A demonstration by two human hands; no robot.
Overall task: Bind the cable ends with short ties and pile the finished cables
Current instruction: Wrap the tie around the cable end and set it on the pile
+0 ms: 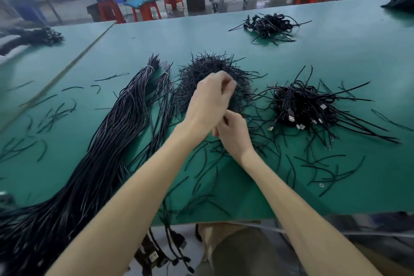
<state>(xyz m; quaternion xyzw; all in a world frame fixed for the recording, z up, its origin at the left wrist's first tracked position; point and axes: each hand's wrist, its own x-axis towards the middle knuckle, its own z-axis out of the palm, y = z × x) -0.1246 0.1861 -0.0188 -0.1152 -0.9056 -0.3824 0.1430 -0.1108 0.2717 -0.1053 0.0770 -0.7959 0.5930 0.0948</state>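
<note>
The 2 hands meet above the green tabletop, just before the heap of short black wire ties. Left hand and right hand both curl their fingers; I cannot tell what they hold. The pile of tied black USB cables lies to the right.

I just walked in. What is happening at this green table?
A person works at the green table. The left hand and the right hand meet with curled fingers, just in front of a heap of short ties; what they hold is too blurred to tell. A bundle of long cables lies to the left. A pile of cables with USB plugs lies to the right.
</note>
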